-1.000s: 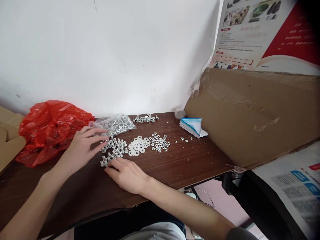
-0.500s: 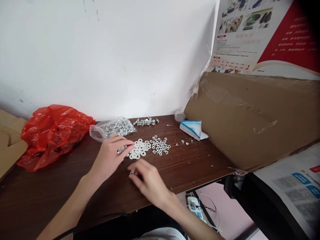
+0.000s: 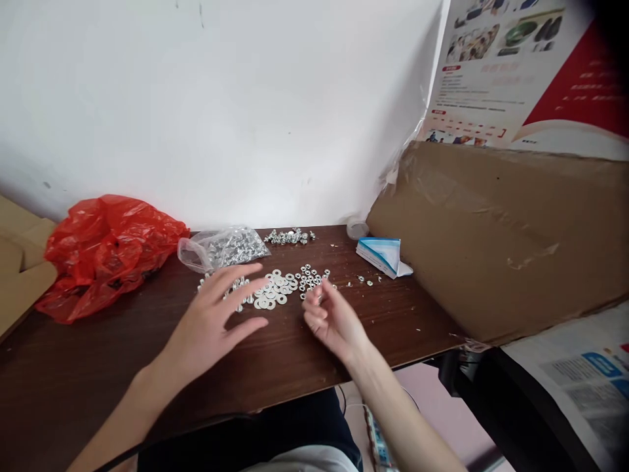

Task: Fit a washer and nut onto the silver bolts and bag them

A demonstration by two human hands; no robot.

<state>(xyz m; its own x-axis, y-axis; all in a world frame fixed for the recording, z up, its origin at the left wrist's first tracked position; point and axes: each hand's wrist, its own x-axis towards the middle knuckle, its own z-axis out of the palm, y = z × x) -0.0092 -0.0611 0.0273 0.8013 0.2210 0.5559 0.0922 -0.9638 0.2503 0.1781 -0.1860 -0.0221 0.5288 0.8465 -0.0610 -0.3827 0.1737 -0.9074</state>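
Observation:
My left hand (image 3: 209,321) is open, its fingers spread and nothing between them. It hovers in front of a pile of small bolts (image 3: 240,298), partly covering them. Beside the bolts lie flat round washers (image 3: 276,288) in a heap. Right of these is a cluster of hex nuts (image 3: 308,275), partly hidden by my right hand (image 3: 334,321). The fingers of that hand are curled together at the near edge of the nuts; what they hold is too small and hidden to make out.
Behind the piles lie a clear bag of metal fasteners (image 3: 236,248) and a row of assembled bolts (image 3: 289,236). A red plastic bag (image 3: 108,255) sits left. At right are a blue-white paper packet (image 3: 378,254), a round clear lid (image 3: 357,228) and a cardboard sheet (image 3: 491,236).
My left hand has opened and drawn back from the washers. My right hand, earlier pinching a small metal piece near the table's front, has moved right and forward to the nuts.

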